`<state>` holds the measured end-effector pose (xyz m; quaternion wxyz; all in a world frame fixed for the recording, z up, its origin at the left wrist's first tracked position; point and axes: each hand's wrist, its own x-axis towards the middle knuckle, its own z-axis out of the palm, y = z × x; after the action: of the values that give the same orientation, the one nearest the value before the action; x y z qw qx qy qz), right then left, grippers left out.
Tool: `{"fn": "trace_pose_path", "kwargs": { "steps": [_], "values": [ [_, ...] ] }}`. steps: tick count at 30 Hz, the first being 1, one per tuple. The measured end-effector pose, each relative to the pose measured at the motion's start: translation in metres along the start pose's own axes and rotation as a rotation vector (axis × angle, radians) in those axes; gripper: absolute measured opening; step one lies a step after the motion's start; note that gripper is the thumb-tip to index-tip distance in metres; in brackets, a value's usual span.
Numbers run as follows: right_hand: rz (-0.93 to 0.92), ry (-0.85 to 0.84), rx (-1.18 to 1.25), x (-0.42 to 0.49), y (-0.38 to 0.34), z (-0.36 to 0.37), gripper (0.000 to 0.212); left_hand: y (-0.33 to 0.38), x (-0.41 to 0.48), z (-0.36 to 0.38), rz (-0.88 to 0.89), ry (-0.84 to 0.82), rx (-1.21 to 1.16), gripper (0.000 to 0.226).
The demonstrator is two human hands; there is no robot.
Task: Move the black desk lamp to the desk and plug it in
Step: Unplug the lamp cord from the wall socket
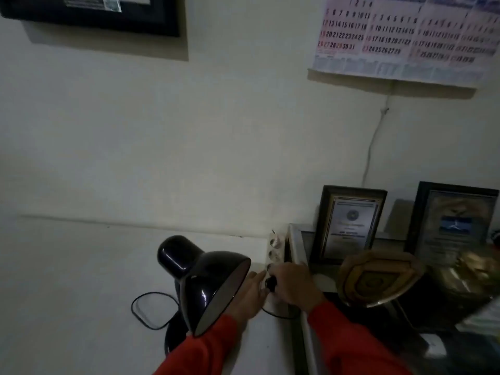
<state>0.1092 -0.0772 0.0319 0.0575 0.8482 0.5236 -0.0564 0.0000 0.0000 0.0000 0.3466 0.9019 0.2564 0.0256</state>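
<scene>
The black desk lamp stands on the white desk, its shade tilted to the lower right and its round base partly hidden behind my left sleeve. Its black cord loops on the desk to the left. A white power strip lies along the desk's right edge. My right hand grips the black plug over the strip. My left hand rests flat beside the strip, fingers stretched out, touching it; whether the plug's pins are in a socket is hidden.
A glass-topped cabinet adjoins the desk on the right, carrying two framed certificates and a golden plaque. A calendar and a dark frame hang on the wall. A thin wire runs down the wall.
</scene>
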Motion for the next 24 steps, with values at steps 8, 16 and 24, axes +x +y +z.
{"fn": "trace_pose_path", "kwargs": {
  "steps": [8, 16, 24],
  "values": [
    [0.028, -0.142, -0.027, 0.02, -0.003, -0.009, 0.036, 0.004, 0.004, -0.007, -0.007, -0.03, 0.027, 0.049],
    [-0.03, -0.048, -0.192, 0.021, -0.016, 0.0, 0.023, 0.004, 0.002, -0.005, -0.024, 0.014, 0.004, 0.043],
    [-0.14, 0.022, -0.22, 0.014, -0.007, 0.004, 0.024, 0.01, 0.001, -0.006, -0.076, -0.007, -0.065, 0.049]
  ]
}}
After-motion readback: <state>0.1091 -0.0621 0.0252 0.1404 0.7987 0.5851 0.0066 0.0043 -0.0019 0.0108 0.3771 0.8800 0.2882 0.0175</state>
